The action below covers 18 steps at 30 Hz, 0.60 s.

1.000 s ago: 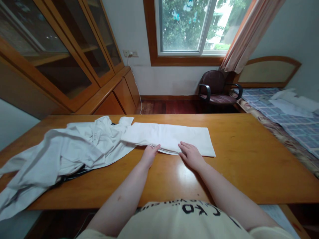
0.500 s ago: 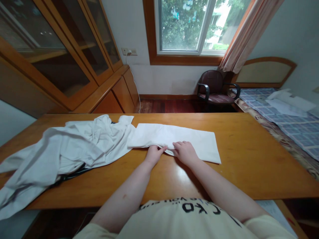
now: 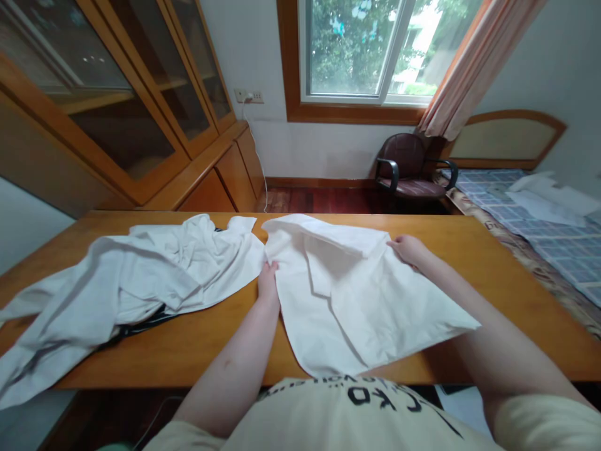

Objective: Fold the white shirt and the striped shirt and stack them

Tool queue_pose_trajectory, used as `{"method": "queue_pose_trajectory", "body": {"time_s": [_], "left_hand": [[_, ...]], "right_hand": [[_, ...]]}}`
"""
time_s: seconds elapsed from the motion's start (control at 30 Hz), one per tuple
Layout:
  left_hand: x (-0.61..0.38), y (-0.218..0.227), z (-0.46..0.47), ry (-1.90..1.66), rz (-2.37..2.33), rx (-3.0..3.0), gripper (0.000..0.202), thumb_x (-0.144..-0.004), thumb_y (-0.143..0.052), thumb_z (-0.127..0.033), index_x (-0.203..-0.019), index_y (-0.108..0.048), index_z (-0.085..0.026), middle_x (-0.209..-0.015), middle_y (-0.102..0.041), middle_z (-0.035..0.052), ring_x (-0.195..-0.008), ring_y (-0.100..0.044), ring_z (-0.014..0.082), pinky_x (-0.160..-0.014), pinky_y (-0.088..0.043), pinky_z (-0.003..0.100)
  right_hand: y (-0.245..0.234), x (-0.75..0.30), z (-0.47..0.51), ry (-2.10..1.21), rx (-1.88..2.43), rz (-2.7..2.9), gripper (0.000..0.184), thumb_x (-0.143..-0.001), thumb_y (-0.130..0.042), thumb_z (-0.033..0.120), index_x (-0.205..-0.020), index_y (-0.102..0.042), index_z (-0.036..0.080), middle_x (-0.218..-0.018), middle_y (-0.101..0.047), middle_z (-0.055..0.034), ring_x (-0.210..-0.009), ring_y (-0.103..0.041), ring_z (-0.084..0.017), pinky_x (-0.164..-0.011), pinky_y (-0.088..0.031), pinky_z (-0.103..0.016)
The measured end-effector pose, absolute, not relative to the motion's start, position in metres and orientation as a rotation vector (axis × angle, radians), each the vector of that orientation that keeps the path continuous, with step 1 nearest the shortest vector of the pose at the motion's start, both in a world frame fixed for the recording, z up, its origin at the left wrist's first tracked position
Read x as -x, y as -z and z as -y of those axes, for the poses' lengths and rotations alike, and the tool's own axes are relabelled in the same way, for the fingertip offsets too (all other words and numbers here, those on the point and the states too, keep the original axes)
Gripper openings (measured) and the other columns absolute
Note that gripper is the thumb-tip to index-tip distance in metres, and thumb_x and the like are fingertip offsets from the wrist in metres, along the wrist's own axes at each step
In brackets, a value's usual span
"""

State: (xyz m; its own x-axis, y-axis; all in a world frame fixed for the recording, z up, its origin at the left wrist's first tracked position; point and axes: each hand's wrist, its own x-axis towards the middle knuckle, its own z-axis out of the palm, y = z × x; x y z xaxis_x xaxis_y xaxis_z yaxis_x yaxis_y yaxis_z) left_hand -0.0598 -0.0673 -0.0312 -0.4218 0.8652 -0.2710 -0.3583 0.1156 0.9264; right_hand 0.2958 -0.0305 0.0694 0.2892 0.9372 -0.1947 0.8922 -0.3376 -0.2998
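A white cloth (image 3: 361, 300) lies partly unfolded on the wooden table (image 3: 507, 263), its near edge hanging toward me. My left hand (image 3: 267, 279) pinches the cloth's left edge, fingers closed on the fabric. My right hand (image 3: 409, 249) grips the cloth's far right corner, fingers curled on it. The two hands hold the cloth spread apart between them.
A crumpled pile of white garments (image 3: 122, 282) with a dark strip beneath covers the table's left half. Glass-door wooden cabinets (image 3: 141, 100) stand at left. Beyond the table are a dark armchair (image 3: 406, 166), a window and a bed (image 3: 539, 219) at right.
The cloth was a narrow folded strip with both hands close together at its near edge. Now it is opened wide; my right hand moved far right and my left moved left.
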Motion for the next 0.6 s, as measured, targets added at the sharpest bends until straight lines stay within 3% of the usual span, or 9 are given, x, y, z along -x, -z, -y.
{"method": "queue_pose_trajectory", "body": {"time_s": [0.13, 0.23, 0.33, 0.43, 0.53, 0.6], "left_hand": [[0.053, 0.029, 0.068, -1.539, -1.424, -0.556, 0.026, -0.083, -0.050, -0.037, -0.095, -0.062, -0.016, -0.097, -0.068, 0.0054, -0.099, -0.062, 0.0202, -0.095, -0.044, 0.037], [0.046, 0.022, 0.074, -1.511, -1.395, -0.762, 0.037, -0.087, -0.048, -0.038, -0.116, -0.056, -0.016, -0.123, -0.060, 0.0098, -0.119, -0.053, 0.0203, -0.105, -0.036, 0.034], [0.041, 0.016, 0.081, -1.424, -1.365, -1.038, 0.067, -0.082, -0.058, -0.031, -0.142, -0.030, -0.020, -0.145, -0.041, 0.0104, -0.131, -0.041, 0.0195, -0.110, -0.030, 0.032], [0.039, 0.016, 0.087, -1.293, -1.513, -1.244, 0.094, -0.076, -0.065, -0.022, -0.150, -0.007, -0.024, -0.153, -0.028, 0.0095, -0.137, -0.033, 0.0207, -0.112, -0.026, 0.034], [0.039, 0.018, 0.089, -1.164, -1.557, -1.443, 0.084, -0.078, -0.060, -0.017, -0.149, -0.017, -0.028, -0.148, -0.038, 0.0063, -0.133, -0.040, 0.0215, -0.109, -0.032, 0.036], [0.040, 0.019, 0.088, -1.132, -1.570, -1.513, 0.064, -0.080, -0.055, -0.016, -0.141, -0.039, -0.027, -0.139, -0.050, 0.0055, -0.126, -0.047, 0.0212, -0.106, -0.036, 0.036]], "right_hand": [[-0.047, -0.288, 0.048, -0.345, 2.534, 1.792, 0.022, -0.080, -0.058, 0.031, -0.086, -0.066, 0.012, -0.090, -0.067, -0.0178, -0.081, -0.062, -0.026, -0.066, -0.041, -0.032], [-0.047, -0.260, 0.070, -0.590, 2.256, 1.963, 0.029, -0.086, -0.049, 0.039, -0.083, -0.066, 0.016, -0.078, -0.068, -0.0102, -0.071, -0.061, -0.020, -0.065, -0.041, -0.029], [-0.052, -0.225, 0.094, -1.013, 1.701, 2.193, 0.029, -0.084, -0.053, 0.043, -0.090, -0.067, 0.019, -0.085, -0.069, -0.0062, -0.077, -0.061, -0.018, -0.072, -0.044, -0.028], [-0.049, -0.190, 0.112, -0.790, 1.500, 2.421, 0.053, -0.074, -0.064, 0.049, -0.116, -0.061, 0.016, -0.117, -0.061, -0.0131, -0.105, -0.054, -0.025, -0.090, -0.040, -0.034], [-0.035, -0.162, 0.119, -0.459, 1.642, 2.508, 0.077, -0.071, -0.065, 0.055, -0.133, -0.048, 0.012, -0.129, -0.053, -0.0198, -0.117, -0.045, -0.035, -0.095, -0.036, -0.044], [-0.024, -0.149, 0.118, -0.341, 1.727, 2.498, 0.062, -0.076, -0.061, 0.049, -0.126, -0.055, 0.013, -0.121, -0.059, -0.0192, -0.114, -0.046, -0.036, -0.094, -0.035, -0.046]]}}
